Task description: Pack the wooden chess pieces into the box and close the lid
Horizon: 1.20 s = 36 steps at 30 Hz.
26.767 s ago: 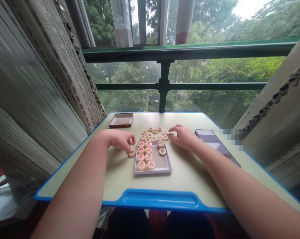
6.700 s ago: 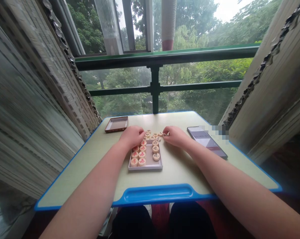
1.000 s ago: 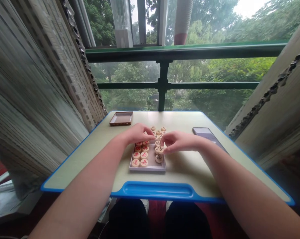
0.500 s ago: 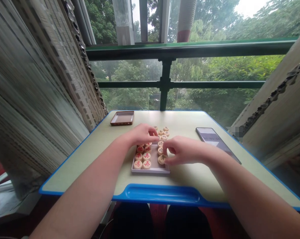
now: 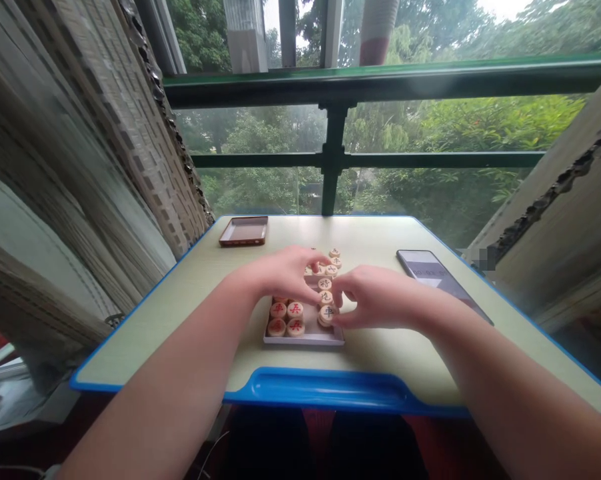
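Observation:
Several round Chinese chess pieces with red characters (image 5: 295,311) lie in rows on the left side of a shallow light tray (image 5: 310,339). Along its right side runs a column of pieces with black characters (image 5: 325,285). My right hand (image 5: 373,297) is bent in from the right, thumb and fingertips pinched at the lowest black chess piece (image 5: 327,313). Over the tray's far part reaches my left hand (image 5: 293,273), index finger and thumb spread apart, the thumb close to the black column. It hides some red pieces. Beyond the tray sit more black pieces (image 5: 336,263).
A brown-rimmed box lid (image 5: 244,231) lies at the table's far left. On the right rests a phone (image 5: 443,283) showing digits. The table (image 5: 190,320) has a blue edge and a blue front trough (image 5: 325,389). Curtains (image 5: 95,113) flank a green window railing (image 5: 335,157).
My left hand has shifted right and opened its thumb and index finger wider. My right hand stays at the black column's lower end. The whole view has tilted slightly.

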{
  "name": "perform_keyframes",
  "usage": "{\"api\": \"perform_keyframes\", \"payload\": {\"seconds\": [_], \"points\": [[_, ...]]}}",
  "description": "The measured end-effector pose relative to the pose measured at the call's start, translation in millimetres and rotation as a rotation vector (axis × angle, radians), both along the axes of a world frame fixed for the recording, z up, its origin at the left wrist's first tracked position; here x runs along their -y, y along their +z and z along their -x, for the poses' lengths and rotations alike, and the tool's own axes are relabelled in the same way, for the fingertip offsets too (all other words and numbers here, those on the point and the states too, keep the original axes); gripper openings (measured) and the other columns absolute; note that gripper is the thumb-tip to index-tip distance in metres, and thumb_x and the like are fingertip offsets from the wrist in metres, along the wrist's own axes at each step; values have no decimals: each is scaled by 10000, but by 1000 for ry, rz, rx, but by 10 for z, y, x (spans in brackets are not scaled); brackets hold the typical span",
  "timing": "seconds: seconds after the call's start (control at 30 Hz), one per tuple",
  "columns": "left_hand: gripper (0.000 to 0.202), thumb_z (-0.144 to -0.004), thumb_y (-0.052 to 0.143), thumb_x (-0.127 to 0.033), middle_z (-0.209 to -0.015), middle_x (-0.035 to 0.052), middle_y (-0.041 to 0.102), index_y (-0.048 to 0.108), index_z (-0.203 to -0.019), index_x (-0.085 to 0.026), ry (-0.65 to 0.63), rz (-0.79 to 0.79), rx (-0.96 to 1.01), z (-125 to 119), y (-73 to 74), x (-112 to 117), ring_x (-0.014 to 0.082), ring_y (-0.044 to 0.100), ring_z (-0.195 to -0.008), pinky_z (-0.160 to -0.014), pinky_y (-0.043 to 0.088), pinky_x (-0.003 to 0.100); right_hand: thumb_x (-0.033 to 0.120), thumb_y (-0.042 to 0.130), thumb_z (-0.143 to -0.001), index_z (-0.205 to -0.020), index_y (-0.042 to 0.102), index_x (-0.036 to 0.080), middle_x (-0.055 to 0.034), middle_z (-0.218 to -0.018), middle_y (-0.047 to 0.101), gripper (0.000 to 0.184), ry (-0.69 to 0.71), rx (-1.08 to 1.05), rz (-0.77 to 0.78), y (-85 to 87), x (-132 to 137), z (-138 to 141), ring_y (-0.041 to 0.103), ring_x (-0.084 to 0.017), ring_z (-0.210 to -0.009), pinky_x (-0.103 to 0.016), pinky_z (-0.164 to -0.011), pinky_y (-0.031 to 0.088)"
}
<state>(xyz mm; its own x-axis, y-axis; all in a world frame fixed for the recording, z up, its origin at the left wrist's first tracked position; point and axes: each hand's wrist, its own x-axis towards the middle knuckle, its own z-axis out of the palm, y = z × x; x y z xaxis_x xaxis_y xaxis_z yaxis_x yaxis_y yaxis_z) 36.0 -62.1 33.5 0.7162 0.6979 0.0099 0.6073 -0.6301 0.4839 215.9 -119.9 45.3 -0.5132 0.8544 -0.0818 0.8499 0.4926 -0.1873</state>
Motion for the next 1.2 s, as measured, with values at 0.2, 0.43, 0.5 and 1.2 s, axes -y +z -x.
{"api": "perform_keyframes", "payload": {"seconds": [0.2, 0.43, 0.5, 1.2], "points": [[826, -502, 721, -379, -1163, 71, 531, 468, -1278, -258, -42, -64, -131, -6, -5, 67, 307, 376, -1151, -922, 357, 341, 396, 629, -648, -680, 636, 221, 3, -567, 576, 178, -5, 8, -35, -13, 20, 27, 424, -100, -470, -228, -460, 255], [735, -529, 715, -452, -1115, 60, 521, 511, -1215, -282, -76, -85, -168, -38, -14, 95, 290, 374, -1107, -914, 345, 337, 367, 596, -671, -540, 598, 195, 4, -487, 544, 216, 26, 24, -47, 6, 45, 52, 367, -80, -410, -237, -444, 238], [714, -529, 716, -451, -1104, 58, 523, 525, -1196, -283, -74, -76, -178, -37, -3, 100, 291, 373, -1104, -909, 344, 335, 373, 605, -667, -546, 608, 196, 2, -494, 549, 215, 25, 20, -53, -3, 34, 40, 376, -81, -413, -237, -445, 241], [707, -548, 693, -356, -1128, 43, 543, 507, -1227, -282, -106, -12, -159, -4, -20, 39, 281, 401, -1117, -934, 351, 334, 326, 545, -722, -631, 634, 192, -8, -556, 583, 185, 83, -54, -22, 40, 10, 22, 423, -104, -484, -237, -487, 264]]}}
